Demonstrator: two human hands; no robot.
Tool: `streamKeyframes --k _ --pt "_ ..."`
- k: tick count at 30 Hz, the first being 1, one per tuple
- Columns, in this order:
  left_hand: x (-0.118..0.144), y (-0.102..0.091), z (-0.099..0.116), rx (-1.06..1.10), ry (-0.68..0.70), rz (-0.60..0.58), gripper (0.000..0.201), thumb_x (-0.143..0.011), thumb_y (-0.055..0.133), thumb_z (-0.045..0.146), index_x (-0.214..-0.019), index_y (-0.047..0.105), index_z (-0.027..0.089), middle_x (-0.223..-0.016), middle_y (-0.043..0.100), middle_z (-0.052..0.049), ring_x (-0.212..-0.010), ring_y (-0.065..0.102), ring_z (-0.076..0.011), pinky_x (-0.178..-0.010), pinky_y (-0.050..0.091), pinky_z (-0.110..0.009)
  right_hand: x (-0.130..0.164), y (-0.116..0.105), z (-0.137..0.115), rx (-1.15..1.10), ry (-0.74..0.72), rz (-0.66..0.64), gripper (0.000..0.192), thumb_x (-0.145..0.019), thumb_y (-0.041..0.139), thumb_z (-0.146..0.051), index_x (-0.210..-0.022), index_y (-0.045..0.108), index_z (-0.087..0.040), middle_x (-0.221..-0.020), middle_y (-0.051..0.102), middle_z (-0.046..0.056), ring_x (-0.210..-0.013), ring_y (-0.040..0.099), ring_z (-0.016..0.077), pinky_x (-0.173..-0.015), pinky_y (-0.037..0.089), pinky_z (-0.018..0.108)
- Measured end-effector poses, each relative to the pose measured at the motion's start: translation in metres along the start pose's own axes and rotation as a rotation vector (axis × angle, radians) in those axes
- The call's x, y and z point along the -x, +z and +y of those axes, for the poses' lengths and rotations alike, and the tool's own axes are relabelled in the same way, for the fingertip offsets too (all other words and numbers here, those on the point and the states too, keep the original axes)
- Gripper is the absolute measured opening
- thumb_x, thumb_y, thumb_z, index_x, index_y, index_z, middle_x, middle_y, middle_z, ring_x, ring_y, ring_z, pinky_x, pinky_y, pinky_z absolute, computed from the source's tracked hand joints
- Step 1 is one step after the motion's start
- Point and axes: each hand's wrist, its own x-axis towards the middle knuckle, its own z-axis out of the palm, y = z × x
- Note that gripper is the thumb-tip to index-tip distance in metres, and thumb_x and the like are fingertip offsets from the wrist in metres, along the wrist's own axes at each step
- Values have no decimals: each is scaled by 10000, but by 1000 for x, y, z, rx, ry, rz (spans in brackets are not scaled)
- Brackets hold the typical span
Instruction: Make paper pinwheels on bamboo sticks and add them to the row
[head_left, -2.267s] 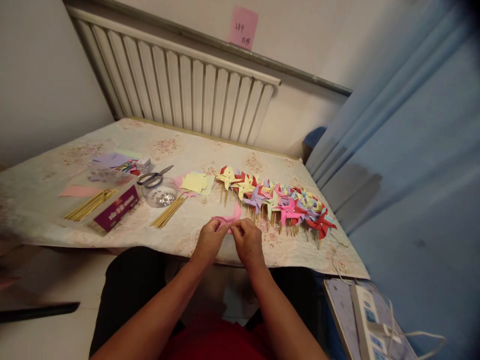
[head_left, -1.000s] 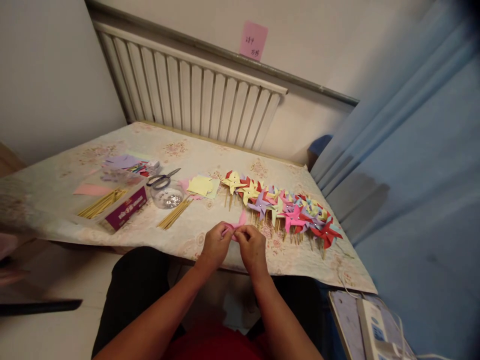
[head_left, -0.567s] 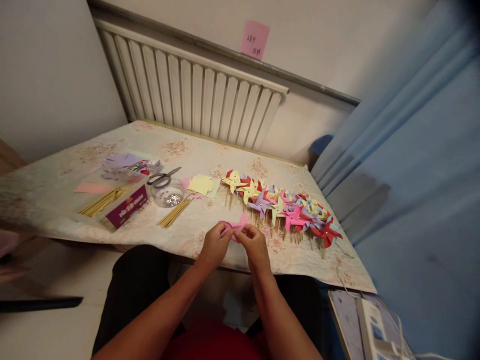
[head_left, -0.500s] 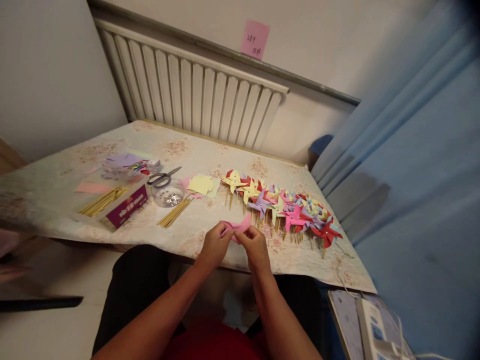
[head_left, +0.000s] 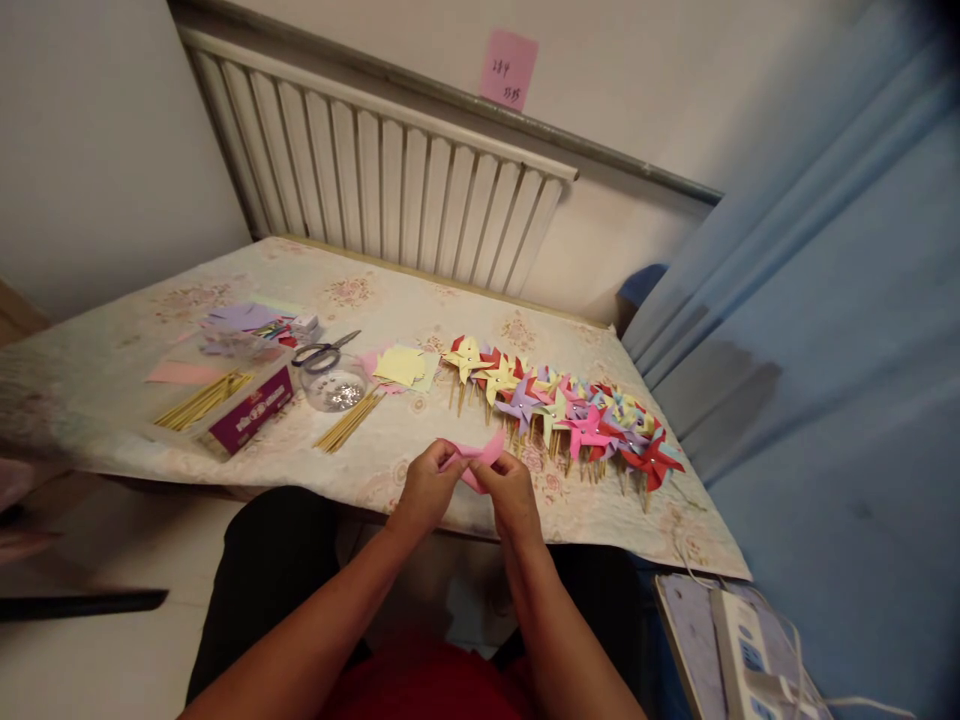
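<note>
A sheet of pink paper (head_left: 480, 456), curled and partly folded, is pinched between my two hands above the table's front edge. My left hand (head_left: 430, 482) is closed on its left side, and my right hand (head_left: 510, 488) grips the right side, thumbs close together at the middle. Fingers cover part of the paper. Beyond my right hand stand several finished paper pinwheels (head_left: 589, 432) on thin sticks, in red, pink, yellow and purple. To the left of my hands lies a bundle of thin wooden sticks (head_left: 349, 422).
Scissors (head_left: 324, 354) rest across a clear round tub (head_left: 335, 390) of small shiny pieces. Cut paper sheets (head_left: 401, 367) lie beside it. A purple-labelled box (head_left: 251, 412) holds more sticks. At lower right is a power strip (head_left: 750, 650) with cables; a blue curtain (head_left: 825, 400) hangs alongside.
The pink paper's left part has curled further in toward my fingers. Both hands keep nearly the same place and grip; the view has shifted slightly.
</note>
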Motion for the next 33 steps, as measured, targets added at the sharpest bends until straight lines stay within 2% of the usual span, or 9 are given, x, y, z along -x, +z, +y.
streamKeyframes --k 4,9,16,21,27,29,33 --pt "0 -2 -1 10 -46 -24 209 -723 602 380 -680 526 190 -639 513 34 -639 472 -136 -631 368 -260 0 -1 -1 36 -3 8 172 -691 664 -295 -740 687 -132 -648 597 -14 -602 479 122 -578 365 241" --pt "-2 -4 -5 155 -146 -109 307 -663 689 424 -656 497 183 -595 480 53 -576 431 -111 -593 346 -248 -1 -3 4 70 12 -6 198 -687 674 -317 -751 692 -130 -636 588 -23 -583 462 113 -552 353 231" --pt "-5 -8 -7 241 -183 -122 342 -590 789 401 -739 604 155 -663 608 26 -652 536 -139 -671 410 -257 -2 -4 7 69 43 -100 214 -685 674 -332 -777 693 -140 -648 609 -13 -583 479 117 -540 353 229" --pt "-6 -12 -17 354 -216 -116 302 -624 781 378 -718 588 166 -641 603 32 -614 540 -131 -651 425 -254 0 -3 2 -50 102 -125 217 -652 705 -330 -786 691 -161 -702 656 -4 -631 548 136 -611 419 246" --pt "-10 -17 -19 530 -285 -66 329 -571 817 354 -722 607 150 -646 633 4 -597 573 -136 -648 443 -263 -5 -8 13 -118 126 12 234 -675 712 -380 -769 685 -167 -714 665 0 -679 584 138 -653 434 247" --pt "-12 -18 -21 576 -307 -29 344 -537 837 330 -720 612 145 -651 643 -6 -615 592 -143 -652 452 -263 -8 -11 23 -115 145 62 247 -678 704 -398 -750 673 -164 -690 656 3 -671 586 140 -648 436 248" --pt "-16 -23 -29 640 -332 8 349 -530 845 285 -766 629 146 -688 670 -17 -668 631 -163 -660 474 -266 -16 -17 52 -28 122 83 236 -689 674 -396 -702 641 -162 -608 607 -15 -576 538 123 -604 422 247"
